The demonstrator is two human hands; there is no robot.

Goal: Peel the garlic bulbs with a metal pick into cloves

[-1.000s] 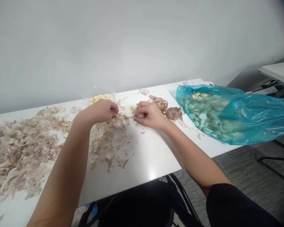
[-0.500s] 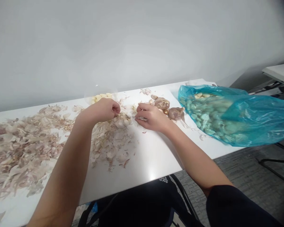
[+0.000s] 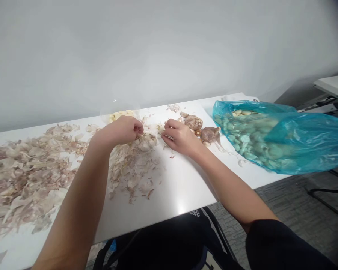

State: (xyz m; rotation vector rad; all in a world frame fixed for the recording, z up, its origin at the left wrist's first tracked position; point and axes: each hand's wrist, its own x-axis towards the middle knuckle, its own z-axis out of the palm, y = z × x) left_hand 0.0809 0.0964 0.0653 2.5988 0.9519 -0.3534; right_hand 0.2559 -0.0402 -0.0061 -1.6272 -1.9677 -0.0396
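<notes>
1. One garlic bulb [image 3: 147,143] rests over scraps on the white surface [image 3: 174,195]; take it as the centre of the clock.
2. At ten o'clock, the left hand [image 3: 128,129] has its fingers curled, pinching the bulb at its top.
3. At three o'clock, just beside the bulb, the right hand [image 3: 178,137] grips a thin metal tool [image 3: 159,133], mostly hidden and blurred.
4. Past that hand, two more bulbs [image 3: 210,134] lie between two and three o'clock.
5. Farther out at three, a blue plastic bag [image 3: 312,135] holds pale cloves [image 3: 241,112].
6. At eleven, a clear container [image 3: 104,117] holds yellowish cloves [image 3: 121,113].
7. Papery skins [image 3: 39,172] heap toward eight and nine.
</notes>
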